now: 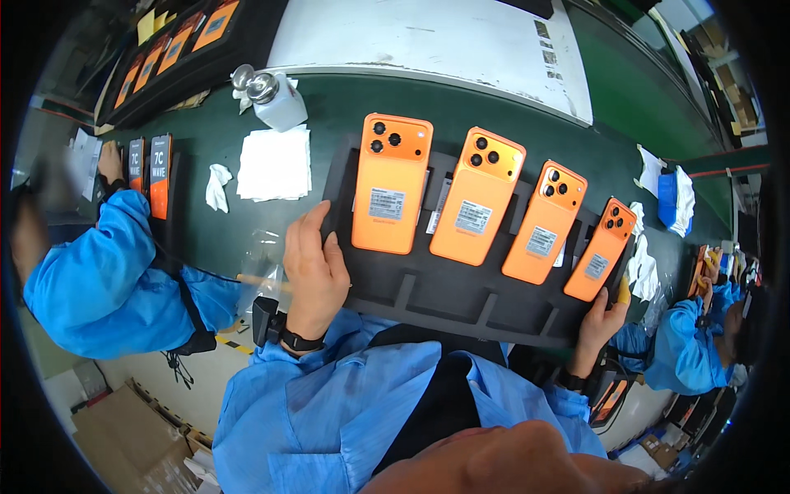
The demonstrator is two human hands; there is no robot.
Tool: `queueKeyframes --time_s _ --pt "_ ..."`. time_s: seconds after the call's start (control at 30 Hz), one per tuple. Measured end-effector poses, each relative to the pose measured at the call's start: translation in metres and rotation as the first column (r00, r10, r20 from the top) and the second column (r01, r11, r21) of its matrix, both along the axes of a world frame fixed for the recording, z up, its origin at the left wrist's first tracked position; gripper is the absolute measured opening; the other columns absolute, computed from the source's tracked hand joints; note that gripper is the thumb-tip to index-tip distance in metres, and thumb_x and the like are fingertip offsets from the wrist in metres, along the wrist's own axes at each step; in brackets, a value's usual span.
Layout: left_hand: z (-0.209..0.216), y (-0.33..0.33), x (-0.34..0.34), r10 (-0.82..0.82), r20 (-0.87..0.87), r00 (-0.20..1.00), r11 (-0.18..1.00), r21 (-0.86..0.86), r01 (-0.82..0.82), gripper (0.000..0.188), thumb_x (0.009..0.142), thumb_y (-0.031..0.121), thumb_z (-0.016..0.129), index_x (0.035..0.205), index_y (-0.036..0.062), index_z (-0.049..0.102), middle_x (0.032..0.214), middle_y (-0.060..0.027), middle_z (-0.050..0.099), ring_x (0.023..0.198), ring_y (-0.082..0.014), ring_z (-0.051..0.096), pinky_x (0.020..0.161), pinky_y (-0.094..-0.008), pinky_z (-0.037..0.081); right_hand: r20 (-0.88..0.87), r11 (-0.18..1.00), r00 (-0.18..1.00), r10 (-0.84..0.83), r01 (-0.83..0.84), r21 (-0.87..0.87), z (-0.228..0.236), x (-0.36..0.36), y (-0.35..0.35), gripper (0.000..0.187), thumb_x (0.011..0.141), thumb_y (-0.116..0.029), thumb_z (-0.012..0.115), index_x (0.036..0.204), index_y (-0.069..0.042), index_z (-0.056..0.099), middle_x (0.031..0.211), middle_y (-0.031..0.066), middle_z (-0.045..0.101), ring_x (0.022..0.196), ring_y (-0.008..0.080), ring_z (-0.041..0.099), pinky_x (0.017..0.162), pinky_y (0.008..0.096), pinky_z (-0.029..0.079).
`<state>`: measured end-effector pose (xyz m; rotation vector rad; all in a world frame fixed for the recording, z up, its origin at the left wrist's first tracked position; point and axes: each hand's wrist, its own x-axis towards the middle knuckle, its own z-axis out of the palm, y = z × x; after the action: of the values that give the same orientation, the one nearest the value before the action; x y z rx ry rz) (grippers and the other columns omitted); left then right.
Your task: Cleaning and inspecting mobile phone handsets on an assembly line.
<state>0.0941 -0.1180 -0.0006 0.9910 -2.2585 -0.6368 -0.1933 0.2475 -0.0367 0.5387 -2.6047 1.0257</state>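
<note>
From where I stand, I can see a long black tray [362,286] right in front of the worker's blue jacket [329,403]. It goes from side to side, and its right end sits a bit closer to the body than its left end. The two hands are far apart, one at each end. The left hand [316,267] has hold of the left edge, thumb on the inside and fingers on the outside. The right hand [599,328] has hold of the right corner. I can't tell how hard they squeeze or what is under the tray. Four orange phones lie on top in a row between the hands, backs up, camera ends pointing away from the worker. So the tray is long sideways, but the phones are long the other way, and their tops lean to the right. The first phone [393,169] is nearest the left hand. The second phone [485,181] and the third phone [550,216] are in the middle. The last phone [598,247] is nearest the right hand, its bottom end just beside the thumb. I can't tell if they touch.
</note>
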Motion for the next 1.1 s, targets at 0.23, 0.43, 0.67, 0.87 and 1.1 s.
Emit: queueKeyframes --time_s 0.23,0.43,0.67,0.87,1.1 --pt "0.002 0.003 0.001 0.025 0.007 1.0 1.0 -0.001 -0.025 0.039 0.089 -0.007 0.055 0.128 -0.004 0.055 0.119 -0.0209 0.061 0.107 -0.0362 0.06 0.092 -0.0388 0.047 -0.008 1.0 1.0 0.008 -0.008 -0.023 0.007 0.004 -0.006 0.037 0.092 0.001 0.06 0.127 0.01 0.055 0.118 0.0219 0.06 0.106 0.0333 0.062 0.093 0.0367 0.047" --pt "-0.001 0.003 0.002 0.023 -0.017 1.0 1.0 -0.021 -0.023 0.038 0.09 -0.007 0.054 0.128 -0.0034 0.055 0.12 -0.0197 0.061 0.108 -0.0331 0.061 0.092 -0.0375 0.047 -0.036 1.0 0.999 -0.009 0.008 -0.014 0.014 0.009 -0.015 0.036 0.091 0.001 0.06 0.126 0.008 0.057 0.114 0.0209 0.062 0.102 0.0334 0.064 0.089 0.0365 0.048" --pt "-0.002 0.004 0.001 0.055 -0.048 0.997 0.998 0.034 -0.054 0.034 0.092 -0.005 0.053 0.126 -0.0039 0.055 0.119 -0.022 0.059 0.108 -0.0372 0.058 0.094 -0.0405 0.045 -0.079 1.0 0.997 -0.011 0.011 -0.003 0.019 0.012 -0.023 0.035 0.089 -0.001 0.061 0.123 0.008 0.058 0.111 0.0224 0.06 0.102 0.0387 0.061 0.09 0.0394 0.047" --pt "-0.009 0.002 0.001 0.055 -0.066 0.996 0.998 0.031 -0.053 0.034 0.092 -0.004 0.053 0.126 -0.0046 0.055 0.121 -0.0216 0.059 0.112 -0.0376 0.058 0.098 -0.0413 0.044 -0.072 0.999 0.997 -0.021 0.023 0.024 0.027 0.015 -0.028 0.037 0.088 0.0 0.06 0.124 0.008 0.058 0.109 0.0229 0.059 0.099 0.0406 0.06 0.088 0.04 0.048" --pt "-0.009 0.001 -0.001 0.035 -0.044 0.998 0.999 0.012 -0.035 0.034 0.091 -0.005 0.053 0.125 -0.0054 0.055 0.121 -0.0212 0.06 0.113 -0.0372 0.059 0.099 -0.0405 0.045 -0.04 1.0 0.999 -0.028 0.028 0.0 0.03 0.016 -0.027 0.036 0.088 0.0 0.06 0.123 0.009 0.058 0.108 0.0228 0.058 0.097 0.0405 0.06 0.084 0.0404 0.048"
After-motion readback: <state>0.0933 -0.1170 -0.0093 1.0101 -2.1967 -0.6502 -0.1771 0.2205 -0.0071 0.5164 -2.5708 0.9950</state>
